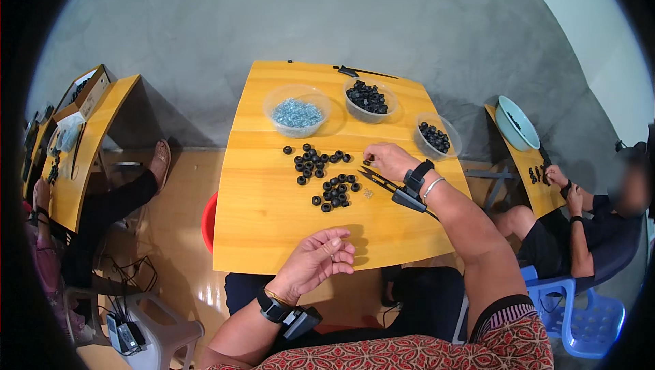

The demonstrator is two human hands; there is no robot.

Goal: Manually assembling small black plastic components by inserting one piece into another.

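Observation:
My right hand [390,160] is over the right half of the wooden table, its fingertips pinched on a small black ring-shaped part [368,160]. Just below that hand lies a black two-pronged tool [382,179] like tweezers, its points toward the table's middle. Left of it, many black ring-shaped parts [334,190] are spread loosely in two groups. A little heap of tiny pale pieces [368,193] sits beside them. My left hand [315,261] hovers at the near table edge, palm turned inward and fingers loosely curled apart, with nothing visible in it.
Along the far side stand a clear bowl of bluish pieces [297,112], a bowl of black parts [368,100] and another with round black parts [438,136]. A red tub [209,222] is beside the table's left edge. People sit at side tables left and right.

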